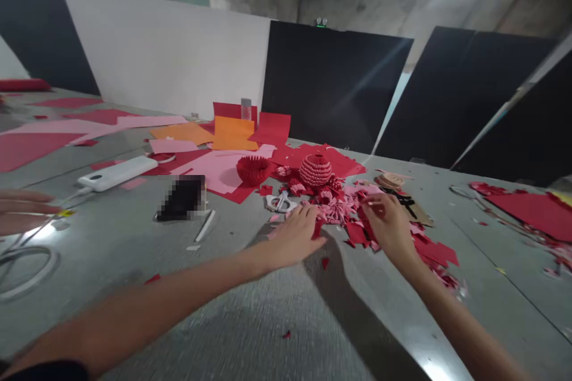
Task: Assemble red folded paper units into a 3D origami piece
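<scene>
A heap of small folded pink and red paper pieces (337, 209) lies on the grey table, in front of a round pink and red folded-paper ball (315, 170). At the heap's left edge rests my left hand (292, 237), palm down with its fingers stretched out, close to the white-handled scissors (280, 203). My right hand (388, 220) is at the heap's right side, thumb and fingers pinched together; what they hold, if anything, is too small to name. A red folded-paper bowl (253, 171) stands left of the ball.
Left of the scissors lie a dark blurred phone (182, 197), a white strip (205, 226) and a white power strip (118, 173). Orange sheets (235, 133) stand behind. Another person's hand (24, 212) enters at the left edge. Red sheets (527, 211) lie far right.
</scene>
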Motion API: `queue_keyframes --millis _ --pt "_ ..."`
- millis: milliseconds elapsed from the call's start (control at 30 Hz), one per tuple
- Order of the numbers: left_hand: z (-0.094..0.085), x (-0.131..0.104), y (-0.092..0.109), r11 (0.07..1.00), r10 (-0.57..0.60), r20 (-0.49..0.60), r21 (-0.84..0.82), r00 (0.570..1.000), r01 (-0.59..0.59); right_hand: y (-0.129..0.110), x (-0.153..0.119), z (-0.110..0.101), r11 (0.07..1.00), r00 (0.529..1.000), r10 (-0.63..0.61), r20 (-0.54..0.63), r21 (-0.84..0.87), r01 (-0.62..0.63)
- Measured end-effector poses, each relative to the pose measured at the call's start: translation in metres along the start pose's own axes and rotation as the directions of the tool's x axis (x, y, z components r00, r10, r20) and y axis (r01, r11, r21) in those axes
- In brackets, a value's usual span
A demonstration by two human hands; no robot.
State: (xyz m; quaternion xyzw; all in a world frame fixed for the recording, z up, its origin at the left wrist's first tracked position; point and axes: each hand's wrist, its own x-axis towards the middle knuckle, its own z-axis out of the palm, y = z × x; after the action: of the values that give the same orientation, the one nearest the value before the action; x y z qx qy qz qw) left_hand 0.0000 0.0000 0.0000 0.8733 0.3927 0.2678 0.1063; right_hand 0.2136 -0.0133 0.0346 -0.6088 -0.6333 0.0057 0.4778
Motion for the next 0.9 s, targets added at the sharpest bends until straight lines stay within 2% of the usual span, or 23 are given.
queue_keyframes --millis 67,133,300,433,633,800,900 --pt "0.015 0.006 0.003 0.998 -0.053 -0.005 -0.023 0.999 0.052 -0.005 0.012 -0.003 1.0 0.999 0.031 0.015 -0.001 -0.031" --pt "0.029 0.008 0.002 0.986 -0.09 -0.008 -0.138 0.996 0.088 -0.008 0.02 -0.001 0.998 0.996 0.059 0.063 0.006 -0.06" --pt "0.048 0.008 -0.02 0.943 -0.154 -0.063 -0.308 0.986 0.127 -0.004 0.018 0.013 0.997 0.972 0.068 0.226 0.022 -0.075" --pt "0.048 0.015 -0.032 0.862 -0.216 -0.104 -0.487 0.971 0.139 0.006 0.006 0.031 0.995 0.924 0.035 0.38 0.068 -0.066" --pt "0.046 0.022 -0.035 0.735 -0.219 -0.069 -0.667 0.973 0.118 0.007 -0.008 0.053 0.969 0.851 -0.069 0.52 0.237 -0.066" --pt "0.042 0.023 -0.034 0.537 -0.239 0.011 -0.832 0.971 0.142 0.005 -0.01 0.056 0.944 0.872 -0.086 0.483 0.32 -0.085" --pt "0.042 0.022 -0.031 0.487 -0.185 0.052 -0.863 0.981 0.138 0.005 -0.008 0.052 0.935 0.882 -0.089 0.462 0.345 -0.086"
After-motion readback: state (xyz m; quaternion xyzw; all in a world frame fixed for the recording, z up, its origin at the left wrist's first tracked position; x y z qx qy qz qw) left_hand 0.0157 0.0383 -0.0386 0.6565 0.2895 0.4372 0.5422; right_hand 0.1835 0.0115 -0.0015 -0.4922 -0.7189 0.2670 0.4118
